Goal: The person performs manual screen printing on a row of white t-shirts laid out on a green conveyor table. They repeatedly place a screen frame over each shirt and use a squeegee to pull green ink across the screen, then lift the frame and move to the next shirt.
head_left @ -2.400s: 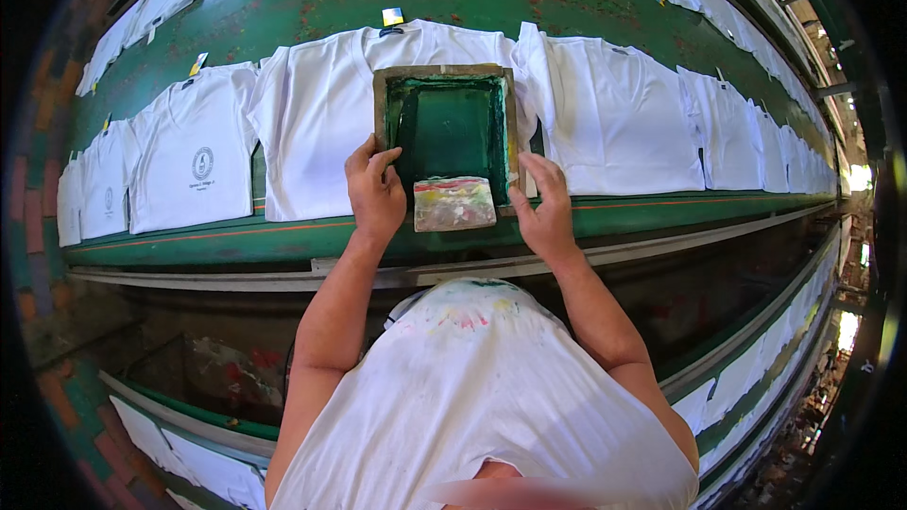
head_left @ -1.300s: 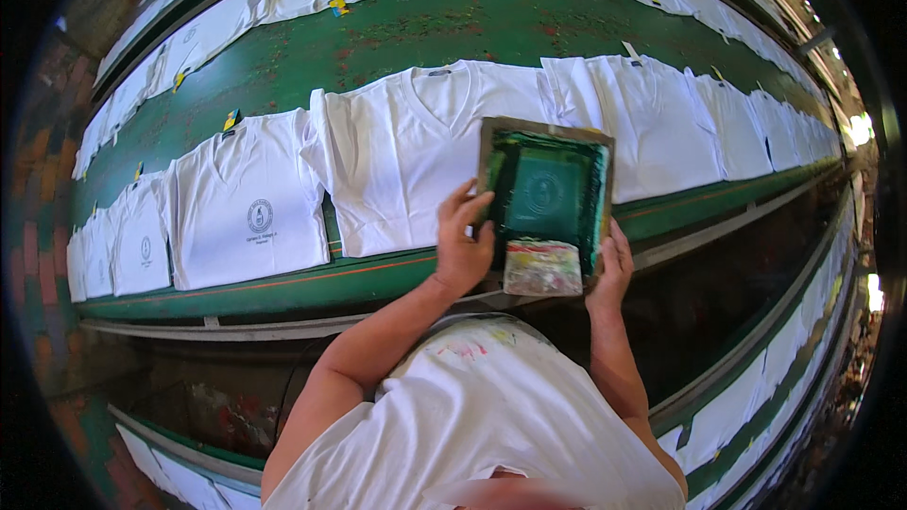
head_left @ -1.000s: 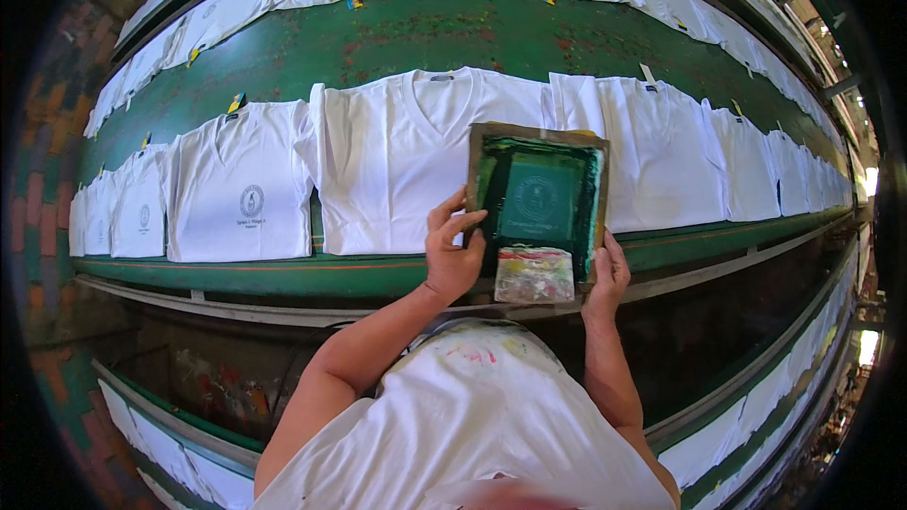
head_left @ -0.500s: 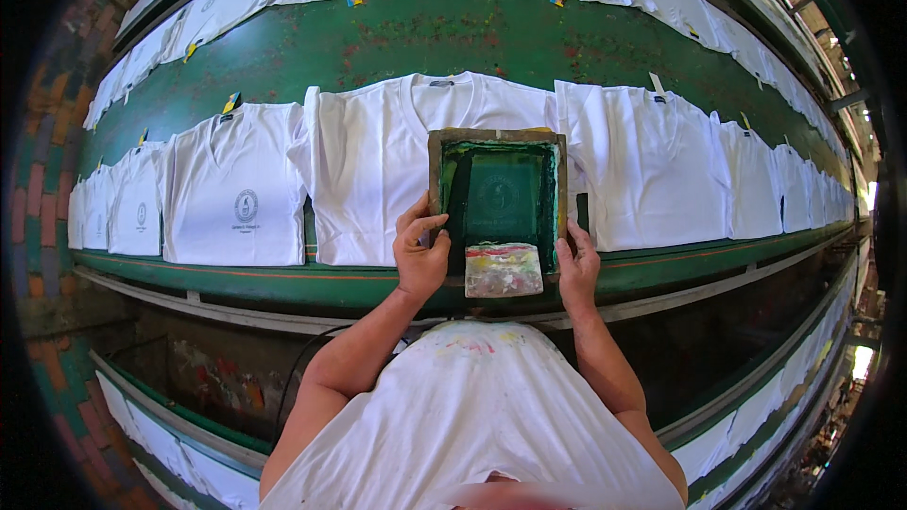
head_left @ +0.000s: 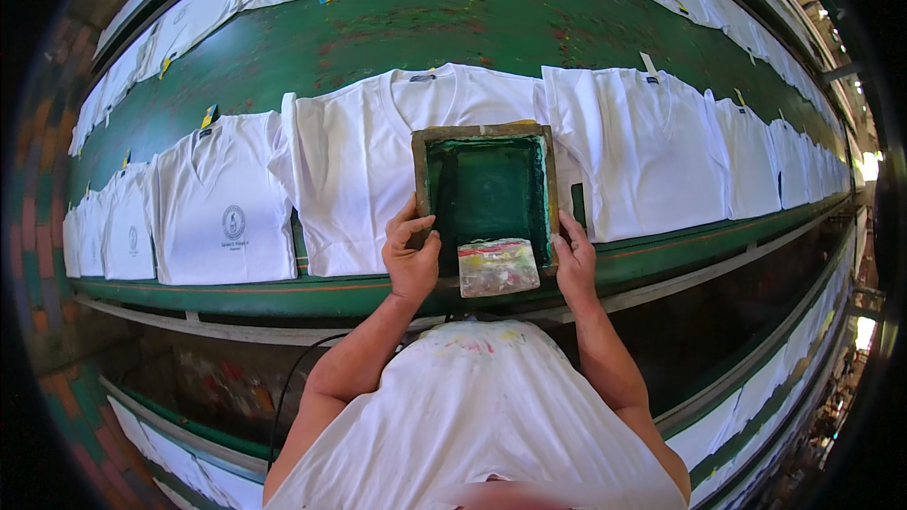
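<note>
A wooden-edged printing screen (head_left: 420, 170) with dark green mesh is in front of me, over the lower part of a white V-neck T-shirt (head_left: 345, 156). My left hand (head_left: 412, 255) grips its left side near the lower corner, fingers bent. On the opposite side, my right hand (head_left: 574, 257) holds the frame with fingers along the edge. A paint-stained squeegee (head_left: 498, 269) rests inside at the near end, and neither hand touches it. Whether the frame touches the shirt or hovers above it, I cannot tell. The screen hides the shirt area below.
The shirts lie in a row on a long green table (head_left: 406, 28). To the left, a shirt (head_left: 222, 198) bears a dark round emblem; to the right, another shirt (head_left: 647, 156) shows no print. More shirts line the table's far side. A grey rail (head_left: 255, 323) runs along the near edge.
The view has shifted slightly, and the screen sits a little further left in it. The round emblem seen in the mesh before no longer shows; the mesh looks evenly dark. Both hands keep their hold.
</note>
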{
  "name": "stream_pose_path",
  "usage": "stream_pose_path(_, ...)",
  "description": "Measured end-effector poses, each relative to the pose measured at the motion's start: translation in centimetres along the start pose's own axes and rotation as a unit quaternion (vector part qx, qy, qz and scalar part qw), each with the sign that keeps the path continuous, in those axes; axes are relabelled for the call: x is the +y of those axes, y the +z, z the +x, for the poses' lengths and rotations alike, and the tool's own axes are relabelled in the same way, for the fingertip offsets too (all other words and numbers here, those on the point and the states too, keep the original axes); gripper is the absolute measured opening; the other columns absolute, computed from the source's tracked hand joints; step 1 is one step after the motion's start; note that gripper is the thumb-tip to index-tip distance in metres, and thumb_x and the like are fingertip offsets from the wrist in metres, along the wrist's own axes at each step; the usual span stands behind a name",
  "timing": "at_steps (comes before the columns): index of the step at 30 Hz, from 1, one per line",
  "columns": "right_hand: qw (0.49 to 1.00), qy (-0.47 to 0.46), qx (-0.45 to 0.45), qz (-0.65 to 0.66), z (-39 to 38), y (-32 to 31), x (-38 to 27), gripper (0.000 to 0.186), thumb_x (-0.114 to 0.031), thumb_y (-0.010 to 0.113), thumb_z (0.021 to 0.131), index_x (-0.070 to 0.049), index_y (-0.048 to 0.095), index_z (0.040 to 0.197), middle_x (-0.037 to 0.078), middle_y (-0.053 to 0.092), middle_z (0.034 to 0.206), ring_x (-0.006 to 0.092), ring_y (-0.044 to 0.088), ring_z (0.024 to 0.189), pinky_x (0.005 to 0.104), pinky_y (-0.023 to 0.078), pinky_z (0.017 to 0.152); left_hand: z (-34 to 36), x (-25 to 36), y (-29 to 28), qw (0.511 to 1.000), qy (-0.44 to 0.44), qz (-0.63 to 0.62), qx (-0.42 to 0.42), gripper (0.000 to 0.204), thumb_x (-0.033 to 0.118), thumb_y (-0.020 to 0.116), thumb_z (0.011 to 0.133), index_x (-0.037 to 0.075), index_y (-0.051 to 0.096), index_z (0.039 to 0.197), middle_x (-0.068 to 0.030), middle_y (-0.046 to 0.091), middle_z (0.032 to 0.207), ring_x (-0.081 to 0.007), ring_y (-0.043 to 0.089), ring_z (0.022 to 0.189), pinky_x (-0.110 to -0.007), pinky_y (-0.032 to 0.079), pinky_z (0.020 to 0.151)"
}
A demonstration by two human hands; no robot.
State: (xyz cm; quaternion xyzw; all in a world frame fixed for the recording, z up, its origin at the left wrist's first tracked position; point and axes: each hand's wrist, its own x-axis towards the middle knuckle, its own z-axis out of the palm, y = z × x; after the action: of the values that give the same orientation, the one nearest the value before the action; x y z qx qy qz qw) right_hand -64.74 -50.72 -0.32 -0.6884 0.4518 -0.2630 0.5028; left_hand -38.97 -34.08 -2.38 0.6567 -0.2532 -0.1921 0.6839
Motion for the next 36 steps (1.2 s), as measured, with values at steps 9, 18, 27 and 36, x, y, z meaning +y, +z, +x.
stream_pose_path(9,1.000,-0.009,0.007,-0.003,0.2,0.3,1.0,0.050,-0.003,0.063,0.107,0.003,0.063,0.157,0.022,0.066,0.155,0.0331,0.062,0.145,0.0412,0.044,0.126,0.0,-0.3,-0.1,1.000,0.003,0.014,0.003,0.026,-0.008,0.075,0.090,0.004,0.081,0.113,-0.0244,0.063,0.162,-0.0324,0.062,0.145,-0.041,0.051,0.118)
stream_pose_path(18,0.999,-0.024,0.015,-0.025,0.7,0.6,1.3,0.048,-0.002,0.063,0.106,0.001,0.065,0.154,0.023,0.069,0.149,0.0361,0.064,0.141,0.0434,0.048,0.121,0.1,-1.2,-0.4,0.999,0.009,0.044,0.001,0.024,-0.006,0.076,0.090,0.003,0.080,0.113,-0.0235,0.063,0.162,-0.0285,0.066,0.140,-0.036,0.055,0.112)
stream_pose_path(27,0.998,-0.010,-0.006,0.054,1.5,0.6,1.4,0.047,0.003,0.064,0.106,0.003,0.065,0.153,0.017,0.072,0.145,0.0271,0.069,0.133,0.0384,0.053,0.116,0.9,-1.1,-0.5,0.999,0.021,0.044,-0.022,0.041,-0.009,0.076,0.092,0.001,0.075,0.132,-0.0198,0.064,0.162,-0.0246,0.067,0.139,-0.035,0.055,0.112)
stream_pose_path(36,0.969,-0.241,0.002,-0.055,-1.1,-2.4,-4.3,0.035,-0.005,0.076,0.102,-0.003,0.074,0.136,0.018,0.075,0.133,0.0400,0.074,0.117,0.0479,0.059,0.104,6.5,3.3,-2.9,0.955,0.072,0.270,-0.099,0.063,-0.001,0.081,0.092,0.004,0.067,0.153,-0.0231,0.062,0.162,-0.0371,0.063,0.145,-0.045,0.059,0.113)
